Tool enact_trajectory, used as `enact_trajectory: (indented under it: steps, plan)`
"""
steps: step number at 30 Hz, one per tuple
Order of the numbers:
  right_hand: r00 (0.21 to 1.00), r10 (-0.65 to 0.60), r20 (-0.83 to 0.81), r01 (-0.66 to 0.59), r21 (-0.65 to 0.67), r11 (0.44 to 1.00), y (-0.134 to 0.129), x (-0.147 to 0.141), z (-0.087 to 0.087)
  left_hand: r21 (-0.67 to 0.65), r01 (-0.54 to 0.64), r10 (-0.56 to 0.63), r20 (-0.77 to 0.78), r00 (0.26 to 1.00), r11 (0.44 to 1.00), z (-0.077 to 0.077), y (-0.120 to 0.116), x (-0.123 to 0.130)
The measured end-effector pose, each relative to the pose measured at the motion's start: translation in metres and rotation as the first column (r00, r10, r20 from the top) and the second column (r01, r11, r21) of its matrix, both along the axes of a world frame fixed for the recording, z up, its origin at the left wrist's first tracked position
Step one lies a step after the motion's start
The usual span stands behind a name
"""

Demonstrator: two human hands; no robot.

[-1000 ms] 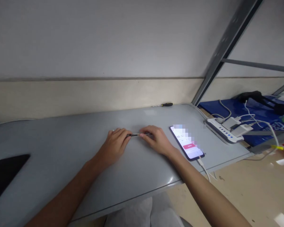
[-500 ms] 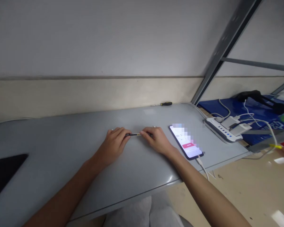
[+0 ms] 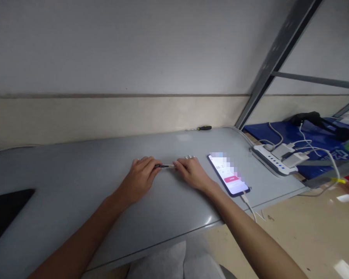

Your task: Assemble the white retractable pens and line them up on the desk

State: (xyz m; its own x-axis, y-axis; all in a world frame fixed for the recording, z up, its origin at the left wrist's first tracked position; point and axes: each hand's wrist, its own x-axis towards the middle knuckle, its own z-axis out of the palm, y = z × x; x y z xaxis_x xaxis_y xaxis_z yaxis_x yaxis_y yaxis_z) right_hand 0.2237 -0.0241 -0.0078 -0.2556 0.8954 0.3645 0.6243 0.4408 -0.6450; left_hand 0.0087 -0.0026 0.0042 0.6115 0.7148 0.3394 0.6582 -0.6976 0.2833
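Observation:
Both hands meet over the grey table (image 3: 104, 170) around a slim, dark pen-like stick (image 3: 164, 166) lying crosswise between them. My left hand (image 3: 142, 172) is closed on its dark left end, thumb and fingers pinched together. My right hand (image 3: 190, 170) pinches the other end between thumb and forefinger. Between the fingertips shows a thin length with a pale section near the right thumb; both ends are hidden in the fingers. Small whitish bits show at the far side of my right hand, too small to make out.
A lit phone (image 3: 229, 174) with a white cable lies right of my right hand. A screwdriver (image 3: 202, 128) rests by the wall. A power strip (image 3: 275, 161) with chargers sits at the right end. A black flat object (image 3: 8, 213) is at the left.
My right fingers have shifted slightly on the stick, and the dark part seen behind the right thumb no longer shows. More of the whitish bits is visible. My left hand stays put.

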Motion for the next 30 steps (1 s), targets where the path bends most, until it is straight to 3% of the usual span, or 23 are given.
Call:
enact_trajectory:
  steps: [5, 8, 11, 16, 20, 24, 27, 30]
  plan:
    - [0.998, 0.000, -0.055, 0.004, 0.060, 0.998, 0.000, 0.000, 0.000, 0.010, -0.002, 0.002, -0.002, 1.000, 1.000, 0.000, 0.001, 0.000]
    - [1.000, 0.010, 0.025, -0.012, 0.078, 0.997, 0.000, -0.001, 0.000, 0.019, 0.004, -0.004, -0.015, 1.000, 1.000, -0.002, 0.002, -0.001]
    - [0.995, 0.007, 0.101, -0.008, 0.016, 1.000, -0.001, -0.003, 0.000, 0.077, 0.013, -0.011, -0.027, 1.000, 0.997, -0.004, 0.002, -0.001]
    - [1.000, 0.018, -0.012, -0.018, 0.041, 0.999, -0.002, -0.005, 0.000, 0.102, -0.012, 0.015, -0.028, 1.000, 0.995, -0.004, 0.004, -0.002]
    - [1.000, 0.002, -0.007, -0.002, 0.019, 1.000, -0.004, -0.006, 0.002, 0.141, 0.002, 0.002, -0.030, 1.000, 0.990, -0.005, 0.005, -0.003]
    - [0.986, 0.103, -0.130, -0.124, -0.159, 0.980, -0.006, -0.005, 0.009, 0.370, -0.040, 0.078, -0.088, 0.993, 0.928, -0.003, -0.002, 0.001]
    - [0.945, 0.144, -0.295, -0.232, -0.289, 0.929, -0.007, -0.002, 0.014, 0.528, -0.084, 0.142, -0.071, 0.987, 0.845, 0.000, -0.008, 0.003]
    - [0.895, 0.139, -0.424, -0.315, -0.378, 0.871, -0.009, -0.001, 0.016, 0.601, -0.093, 0.153, -0.049, 0.987, 0.794, 0.001, -0.009, 0.002]
